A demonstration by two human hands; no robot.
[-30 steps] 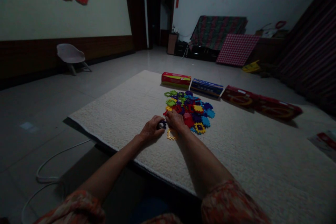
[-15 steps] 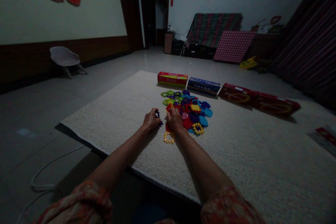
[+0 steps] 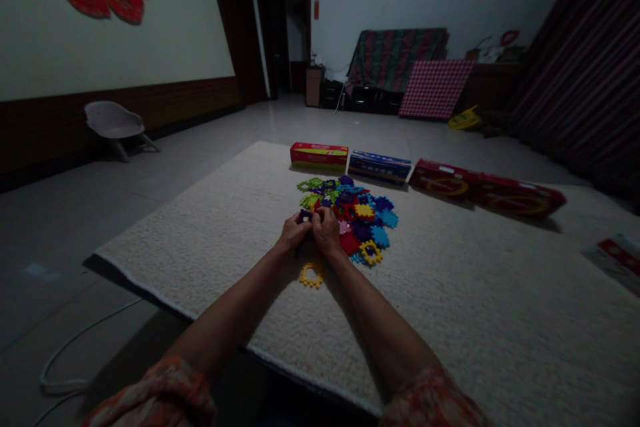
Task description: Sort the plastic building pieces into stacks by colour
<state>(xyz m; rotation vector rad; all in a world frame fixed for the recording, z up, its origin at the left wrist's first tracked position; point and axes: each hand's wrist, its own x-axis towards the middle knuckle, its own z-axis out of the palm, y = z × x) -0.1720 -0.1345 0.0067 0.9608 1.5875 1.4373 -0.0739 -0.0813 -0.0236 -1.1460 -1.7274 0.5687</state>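
My left hand and my right hand are raised together just above the near edge of a pile of colourful interlocking plastic pieces on a cream rug. Both hands are closed. The left fingers pinch a dark purple piece. The right fingers press against it from the other side, with a red piece showing between them. A yellow frame-shaped piece lies alone on the rug just below my hands.
Beyond the pile lie a red box, a blue box and a long dark red box. A small white chair stands by the left wall. A white cable loops on the tiled floor.
My hands have come together and lifted off the rug with the dark piece. The yellow frame piece now lies uncovered below them. The view has shifted slightly.
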